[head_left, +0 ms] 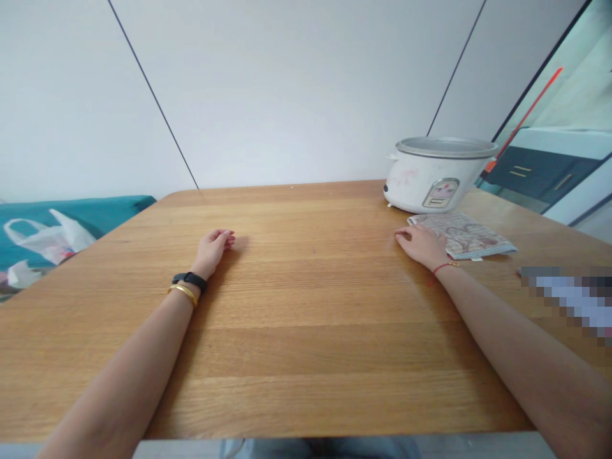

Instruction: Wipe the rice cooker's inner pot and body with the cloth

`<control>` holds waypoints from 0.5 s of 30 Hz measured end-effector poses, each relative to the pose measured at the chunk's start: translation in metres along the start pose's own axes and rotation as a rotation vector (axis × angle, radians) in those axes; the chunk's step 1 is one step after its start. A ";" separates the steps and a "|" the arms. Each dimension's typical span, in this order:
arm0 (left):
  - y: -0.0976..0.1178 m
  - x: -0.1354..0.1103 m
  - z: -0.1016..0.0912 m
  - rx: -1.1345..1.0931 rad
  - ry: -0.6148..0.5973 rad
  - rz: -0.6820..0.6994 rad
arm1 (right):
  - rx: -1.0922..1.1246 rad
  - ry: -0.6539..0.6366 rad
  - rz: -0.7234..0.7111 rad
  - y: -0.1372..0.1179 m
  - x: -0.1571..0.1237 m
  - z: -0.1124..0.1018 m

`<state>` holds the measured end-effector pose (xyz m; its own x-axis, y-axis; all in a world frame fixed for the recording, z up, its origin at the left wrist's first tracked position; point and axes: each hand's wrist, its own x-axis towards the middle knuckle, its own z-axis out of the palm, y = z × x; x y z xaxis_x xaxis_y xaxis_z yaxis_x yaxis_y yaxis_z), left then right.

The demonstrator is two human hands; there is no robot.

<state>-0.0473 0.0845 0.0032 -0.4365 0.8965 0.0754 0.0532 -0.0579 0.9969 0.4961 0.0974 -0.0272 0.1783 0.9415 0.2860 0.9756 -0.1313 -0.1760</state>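
Note:
My left hand rests on its side on the wooden table, with fingers loosely curled in and nothing in them. A black band and a gold bangle circle that wrist. Across the table, my right hand also lies with curled fingers, and I see nothing held in it. It sits at the left edge of a folded patterned cloth, overlapping it in view; whether it touches the cloth, I cannot tell. Behind the cloth stands a white rice cooker without a lid on top.
A pale wall rises behind the table. At the right edge, a pixelated item cannot be made out. To the left, a white plastic bag lies on a teal seat. Dark cabinets show beyond on the right.

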 end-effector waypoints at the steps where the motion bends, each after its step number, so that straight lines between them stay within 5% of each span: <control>1: 0.000 0.000 0.000 -0.001 0.000 0.000 | -0.001 0.000 0.001 0.000 0.000 0.000; 15: 0.003 -0.003 0.002 0.021 0.011 -0.010 | 0.010 -0.015 0.004 -0.002 -0.002 -0.002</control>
<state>-0.0445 0.0823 0.0056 -0.4466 0.8923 0.0663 0.0675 -0.0402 0.9969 0.4940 0.0953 -0.0253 0.1797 0.9457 0.2708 0.9736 -0.1316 -0.1866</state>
